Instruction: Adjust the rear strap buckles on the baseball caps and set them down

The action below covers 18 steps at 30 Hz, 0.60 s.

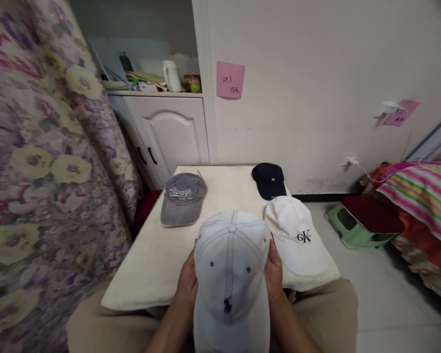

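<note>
A pale blue-white baseball cap (231,274) with a dark embroidered logo is held up close in front of me, its brim toward my body. My left hand (187,278) grips its left side and my right hand (274,272) its right side; the fingertips are hidden behind the cap. On the table (147,274), a grey cap (183,200) with white lettering lies at the left. To the right sits a white cap (296,238) marked "CK", with a navy cap (269,181) just behind it at the table's far right corner.
A floral curtain (51,186) hangs at the left, beside a white cabinet (169,127) with a jug (172,76) on its shelf. Pink notes (230,80) are stuck to the wall. A green stool (363,223) and a bed with striped bedding (426,191) stand at the right.
</note>
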Motion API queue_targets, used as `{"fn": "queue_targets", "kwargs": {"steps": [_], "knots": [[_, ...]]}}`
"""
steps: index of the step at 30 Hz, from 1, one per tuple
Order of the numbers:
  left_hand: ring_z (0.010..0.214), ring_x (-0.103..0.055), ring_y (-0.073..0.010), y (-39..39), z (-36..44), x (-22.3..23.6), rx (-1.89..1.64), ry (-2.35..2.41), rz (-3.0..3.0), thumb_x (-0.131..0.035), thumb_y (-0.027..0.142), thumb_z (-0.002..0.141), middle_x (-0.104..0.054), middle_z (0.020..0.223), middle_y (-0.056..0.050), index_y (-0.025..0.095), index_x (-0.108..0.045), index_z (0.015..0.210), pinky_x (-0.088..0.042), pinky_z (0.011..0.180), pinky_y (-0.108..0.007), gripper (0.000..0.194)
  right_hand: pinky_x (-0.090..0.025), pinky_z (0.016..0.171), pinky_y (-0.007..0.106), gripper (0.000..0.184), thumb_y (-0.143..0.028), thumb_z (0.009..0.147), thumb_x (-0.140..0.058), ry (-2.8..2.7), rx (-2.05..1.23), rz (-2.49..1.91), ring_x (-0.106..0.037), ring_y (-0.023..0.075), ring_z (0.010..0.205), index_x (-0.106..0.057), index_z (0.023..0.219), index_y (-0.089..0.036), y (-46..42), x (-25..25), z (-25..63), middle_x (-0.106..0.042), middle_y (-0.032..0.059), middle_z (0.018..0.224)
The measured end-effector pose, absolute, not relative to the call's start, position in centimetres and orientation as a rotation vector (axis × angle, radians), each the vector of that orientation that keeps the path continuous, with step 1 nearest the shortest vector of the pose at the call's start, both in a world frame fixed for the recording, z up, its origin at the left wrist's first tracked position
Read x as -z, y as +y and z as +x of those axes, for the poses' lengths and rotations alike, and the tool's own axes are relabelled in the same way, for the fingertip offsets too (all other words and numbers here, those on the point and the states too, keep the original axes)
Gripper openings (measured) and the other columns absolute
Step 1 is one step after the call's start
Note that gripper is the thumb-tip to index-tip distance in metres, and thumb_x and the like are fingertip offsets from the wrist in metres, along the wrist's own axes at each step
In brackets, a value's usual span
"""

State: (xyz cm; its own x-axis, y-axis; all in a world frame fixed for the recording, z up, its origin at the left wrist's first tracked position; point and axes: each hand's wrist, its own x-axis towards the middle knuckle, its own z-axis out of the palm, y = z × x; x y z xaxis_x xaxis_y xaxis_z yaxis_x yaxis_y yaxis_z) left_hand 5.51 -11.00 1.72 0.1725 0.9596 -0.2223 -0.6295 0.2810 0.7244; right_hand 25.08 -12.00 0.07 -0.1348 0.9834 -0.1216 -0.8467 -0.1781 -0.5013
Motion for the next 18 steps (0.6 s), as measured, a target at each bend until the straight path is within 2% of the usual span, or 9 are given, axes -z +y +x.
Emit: {"fn": "queue_targets", "kwargs": {"steps": [1, 3, 6, 8, 10, 14, 18], "knots": [[0.113, -0.067, -0.0292, -11.0, 5.6, -1.8, -1.186, 0.713, 0.519, -0.071, 0.028, 0.082, -0.080, 0.090, -0.003, 0.023, -0.078, 0.090, -0.055, 0.094, -0.033, 0.011, -0.054, 0.097, 0.043, 0.046, -0.060, 0.079, -0.067, -0.370, -1.678, -0.508, -0.068, 0.0287, 0.112, -0.078, 0.100, -0.021, -11.9, 0.2, 25.1, -0.080, 0.0054, 0.094], [0.116, -0.065, -0.0321, -11.1, 5.7, -1.6, -1.117, 0.633, 0.472, -0.069, 0.042, 0.086, -0.080, 0.094, -0.006, 0.021, -0.078, 0.094, -0.053, 0.097, -0.038, 0.024, -0.055, 0.095, 0.042, 0.049, -0.063, 0.078, -0.067, -0.379, -1.664, -0.519, -0.068, 0.0288, 0.111, -0.078, 0.101, -0.022, -11.7, 0.7, 25.0, -0.080, 0.0052, 0.094], [0.118, -0.064, -0.0351, -12.4, 5.9, -0.3, -0.956, 0.479, 0.429, -0.071, 0.052, 0.082, -0.079, 0.100, -0.010, 0.019, -0.079, 0.097, -0.049, 0.102, -0.043, 0.037, -0.055, 0.095, 0.043, 0.053, -0.064, 0.077, -0.066, -0.365, -1.633, -0.534, -0.069, 0.0289, 0.111, -0.077, 0.106, -0.021, -11.5, 1.1, 24.8, -0.080, 0.0050, 0.096], [0.119, -0.063, -0.0358, -14.2, 5.9, 1.1, -0.874, 0.376, 0.410, -0.076, 0.048, 0.079, -0.078, 0.104, -0.011, 0.018, -0.079, 0.098, -0.047, 0.104, -0.044, 0.036, -0.054, 0.097, 0.042, 0.052, -0.063, 0.079, -0.065, -0.339, -1.603, -0.553, -0.069, 0.0284, 0.111, -0.076, 0.108, -0.021, -11.5, 1.3, 24.7, -0.080, 0.0048, 0.097], [0.120, -0.063, -0.0345, -16.4, 5.9, 2.2, -0.879, 0.379, 0.405, -0.077, 0.035, 0.080, -0.077, 0.111, -0.012, 0.019, -0.077, 0.106, -0.045, 0.105, -0.043, 0.030, -0.054, 0.098, 0.041, 0.051, -0.062, 0.081, -0.065, -0.312, -1.584, -0.572, -0.069, 0.0280, 0.109, -0.076, 0.107, -0.021, -11.5, 1.3, 24.7, -0.081, 0.0043, 0.095], [0.121, -0.061, -0.0373, -19.8, 6.7, 2.8, -0.775, 0.392, 0.427, -0.086, 0.024, 0.066, -0.074, 0.118, -0.015, 0.017, -0.074, 0.115, -0.044, 0.103, -0.043, 0.051, -0.050, 0.102, 0.042, 0.051, -0.061, 0.082, -0.064, -0.268, -1.598, -0.562, -0.069, 0.0279, 0.110, -0.075, 0.111, -0.020, -11.4, 1.2, 24.9, -0.080, 0.0043, 0.098], [0.120, -0.062, -0.0376, -19.6, 7.1, 1.9, -0.762, 0.405, 0.462, -0.086, 0.023, 0.065, -0.075, 0.114, -0.016, 0.015, -0.073, 0.117, -0.045, 0.101, -0.043, 0.054, -0.048, 0.103, 0.048, 0.057, -0.062, 0.083, -0.063, -0.255, -1.663, -0.508, -0.067, 0.0301, 0.114, -0.072, 0.117, -0.017, -11.3, 0.9, 25.5, -0.080, 0.0079, 0.103]]}}
